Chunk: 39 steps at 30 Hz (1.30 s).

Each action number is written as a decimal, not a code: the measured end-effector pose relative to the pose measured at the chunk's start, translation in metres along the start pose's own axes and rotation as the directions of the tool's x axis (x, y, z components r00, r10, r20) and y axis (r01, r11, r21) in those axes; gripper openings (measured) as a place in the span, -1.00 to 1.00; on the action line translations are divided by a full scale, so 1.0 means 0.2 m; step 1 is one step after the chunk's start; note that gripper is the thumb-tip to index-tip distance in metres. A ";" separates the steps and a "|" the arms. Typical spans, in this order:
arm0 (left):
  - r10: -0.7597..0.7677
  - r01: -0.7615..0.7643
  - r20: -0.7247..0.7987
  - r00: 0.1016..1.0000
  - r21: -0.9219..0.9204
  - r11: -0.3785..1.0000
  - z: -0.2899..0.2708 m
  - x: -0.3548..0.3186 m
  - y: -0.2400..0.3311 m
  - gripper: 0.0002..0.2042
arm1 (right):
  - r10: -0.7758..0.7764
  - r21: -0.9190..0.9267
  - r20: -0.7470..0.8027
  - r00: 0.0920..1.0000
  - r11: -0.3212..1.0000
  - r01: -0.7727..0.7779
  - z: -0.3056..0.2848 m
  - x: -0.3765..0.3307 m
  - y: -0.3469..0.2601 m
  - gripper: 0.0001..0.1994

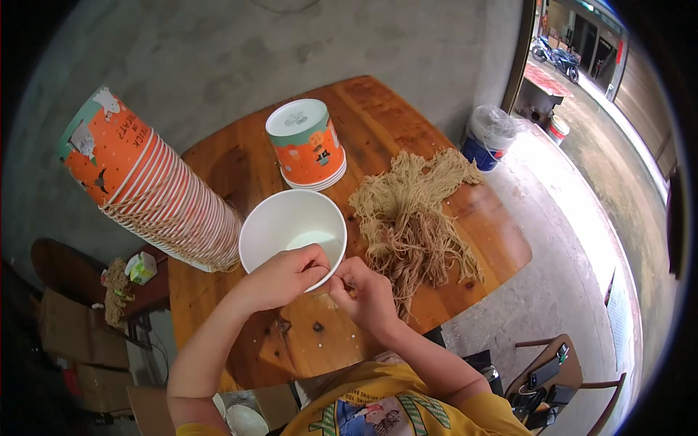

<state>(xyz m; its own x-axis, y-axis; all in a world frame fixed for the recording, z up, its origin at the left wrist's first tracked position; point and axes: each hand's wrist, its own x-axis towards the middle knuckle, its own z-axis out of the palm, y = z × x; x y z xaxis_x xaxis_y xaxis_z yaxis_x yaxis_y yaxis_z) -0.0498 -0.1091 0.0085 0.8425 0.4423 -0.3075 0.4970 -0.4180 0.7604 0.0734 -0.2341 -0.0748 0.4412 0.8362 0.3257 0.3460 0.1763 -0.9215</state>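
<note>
A paper bucket with a white inside stands at the table's near middle, its mouth tipped toward me. My left hand is closed at its near rim, with the fingers curled over the edge. Just right of it, my right hand pinches close against the bucket's near right side; whatever is between those fingertips is hidden. To the right lies a spread bundle of tan twine. A tall leaning stack of nested orange buckets rises at the left, with strands of twine hanging along it.
Behind the bucket stands a short upside-down stack of orange and green buckets. The wooden table has a rounded right edge. A blue pail sits on the floor beyond it. A chair with dark items is at the lower right.
</note>
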 end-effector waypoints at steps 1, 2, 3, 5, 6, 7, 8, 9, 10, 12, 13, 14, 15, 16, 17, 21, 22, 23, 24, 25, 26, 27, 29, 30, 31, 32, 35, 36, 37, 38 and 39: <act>0.002 -0.002 0.000 1.000 0.000 1.000 0.01 0.00 0.01 -0.86 | 0.000 -0.001 -0.001 1.000 1.000 0.000 -0.01 0.00 0.00 -0.89; 0.017 -0.014 -0.078 0.997 0.038 0.999 0.02 -0.01 0.02 -0.86 | 0.009 0.066 0.011 1.000 0.998 -0.010 -0.02 0.01 0.00 -0.91; 0.034 -0.022 -0.156 0.987 0.077 0.997 0.03 -0.01 0.03 -0.87 | 0.017 0.134 0.025 1.000 0.991 -0.020 -0.03 0.01 0.01 -0.92; 0.103 -0.088 -0.227 0.968 0.073 0.993 0.04 -0.04 0.02 -0.88 | 0.032 0.114 -0.026 0.999 0.993 -0.029 -0.09 0.03 -0.03 -0.94; 0.169 -0.153 -0.296 0.940 0.075 0.985 0.04 -0.05 0.02 -0.89 | 0.000 0.150 -0.048 0.999 0.989 0.007 -0.09 0.05 -0.04 -0.91; 0.171 -0.155 -0.300 0.939 0.076 0.985 0.05 -0.06 0.03 -0.89 | -0.004 0.149 -0.047 0.999 0.989 0.010 -0.10 0.07 -0.04 -0.91; 0.091 -0.117 -0.291 0.953 -0.075 0.990 0.07 -0.07 0.04 -0.90 | -0.056 0.129 0.004 0.998 0.990 0.055 -0.11 0.08 -0.05 -0.91; 0.013 -0.076 -0.270 0.963 -0.223 0.972 0.08 -0.08 0.05 -0.90 | -0.108 0.113 0.057 0.993 0.988 0.101 -0.11 0.10 -0.06 -0.91; 0.037 -0.085 -0.264 0.964 -0.172 0.982 0.09 -0.09 0.07 -0.91 | -0.111 0.113 0.060 0.992 0.988 0.104 -0.12 0.11 -0.06 -0.91; 0.026 -0.076 -0.282 0.959 -0.169 0.983 0.10 -0.11 0.09 -0.91 | 0.000 0.062 0.213 0.977 0.998 -0.013 -0.13 0.13 -0.10 -0.90; 0.013 -0.066 -0.295 0.955 -0.168 0.984 0.10 -0.12 0.10 -0.91 | -0.002 0.063 0.217 0.976 0.998 -0.011 -0.13 0.13 -0.12 -0.90; 0.011 -0.065 -0.299 0.954 -0.170 0.983 0.11 -0.13 0.10 -0.91 | 0.106 0.081 0.302 0.947 0.987 -0.136 -0.15 0.14 -0.14 -0.90; -0.001 -0.055 -0.289 0.957 -0.188 0.981 0.11 -0.13 0.10 -0.92 | 0.208 0.088 0.386 0.899 0.962 -0.260 -0.15 0.14 -0.14 -0.90; -0.011 -0.048 -0.278 0.960 -0.203 0.978 0.11 -0.14 0.10 -0.93 | 0.205 0.089 0.387 0.899 0.962 -0.257 -0.15 0.14 -0.14 -0.90; -0.009 -0.049 -0.281 0.960 -0.202 0.978 0.11 -0.14 0.08 -0.93 | 0.166 0.181 0.396 0.903 0.950 -0.255 -0.14 0.14 -0.12 -0.90; 0.017 -0.151 -0.254 0.967 -0.520 0.841 0.11 -0.11 -0.01 -0.85 | 0.110 0.472 0.390 0.914 0.828 -0.302 -0.11 0.15 -0.07 -0.87; 0.029 -0.155 -0.219 0.975 -0.586 0.795 0.11 -0.11 -0.01 -0.78 | 0.110 0.472 0.391 0.914 0.829 -0.301 -0.11 0.15 -0.06 -0.87; 0.030 -0.156 -0.219 0.975 -0.586 0.795 0.11 -0.10 -0.02 -0.78 | 0.100 0.477 0.390 0.915 0.828 -0.294 -0.10 0.15 -0.06 -0.86; 0.024 -0.130 -0.174 0.984 -0.629 0.766 0.12 -0.10 -0.03 -0.72 | 0.091 0.482 0.390 0.916 0.828 -0.287 -0.10 0.15 -0.06 -0.86; 0.021 -0.103 -0.129 0.991 -0.668 0.737 0.12 -0.09 -0.03 -0.66 | 0.089 0.482 0.388 0.917 0.829 -0.285 -0.10 0.15 -0.06 -0.86; 0.024 -0.105 -0.130 0.991 -0.667 0.738 0.12 -0.08 -0.03 -0.66 | 0.115 0.465 0.385 0.916 0.833 -0.300 -0.09 0.15 -0.07 -0.84; -0.033 -0.056 -0.113 0.993 -0.698 0.714 0.13 -0.07 -0.02 -0.64 | 0.140 0.448 0.381 0.914 0.837 -0.315 -0.09 0.15 -0.07 -0.83; -0.087 -0.007 -0.092 0.992 -0.728 0.686 0.13 -0.06 -0.04 -0.61 | 0.139 0.452 0.387 0.912 0.833 -0.319 -0.09 0.16 -0.07 -0.84; -0.083 -0.003 -0.076 0.994 -0.756 0.655 0.14 -0.06 -0.06 -0.65 | 0.138 0.457 0.394 0.909 0.829 -0.324 -0.10 0.16 -0.07 -0.85; -0.081 0.003 -0.061 0.995 -0.784 0.621 0.13 -0.06 -0.07 -0.70 | 0.137 0.456 0.395 0.908 0.829 -0.324 -0.11 0.16 -0.09 -0.85; -0.081 0.002 -0.062 0.995 -0.784 0.621 0.13 -0.06 -0.07 -0.70 | 0.133 0.458 0.417 0.899 0.824 -0.334 -0.14 0.17 -0.12 -0.85; -0.093 0.011 -0.065 0.994 -0.765 0.644 0.12 -0.06 -0.04 -0.83 | 0.095 0.313 0.579 0.810 0.891 -0.328 -0.30 0.25 -0.16 -0.82; -0.072 -0.036 -0.116 0.991 -0.730 0.682 0.11 -0.06 -0.02 -0.89 | 0.159 0.258 0.620 0.769 0.884 -0.390 -0.35 0.26 -0.23 -0.82; -0.045 -0.080 -0.161 0.986 -0.692 0.718 0.12 -0.06 -0.01 -0.94 | 0.163 0.257 0.615 0.771 0.883 -0.392 -0.37 0.29 -0.26 -0.82; -0.039 -0.080 -0.155 0.987 -0.692 0.718 0.12 -0.06 -0.01 -0.94 | 0.151 0.220 0.696 0.702 0.886 -0.409 -0.40 0.31 -0.29 -0.80; -0.015 -0.099 -0.152 0.988 -0.709 0.698 0.13 -0.05 0.00 -0.92 | 0.140 0.182 0.768 0.625 0.888 -0.422 -0.42 0.32 -0.32 -0.78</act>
<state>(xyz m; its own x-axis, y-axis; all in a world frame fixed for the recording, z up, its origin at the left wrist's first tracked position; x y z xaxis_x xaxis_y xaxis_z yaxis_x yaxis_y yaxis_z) -0.0540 -0.1335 -0.0031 0.7937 0.5641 -0.2278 0.1165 0.2267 0.9670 0.1498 -0.2352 0.0224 -0.3124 0.9459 -0.0878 -0.0293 -0.1019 -0.9944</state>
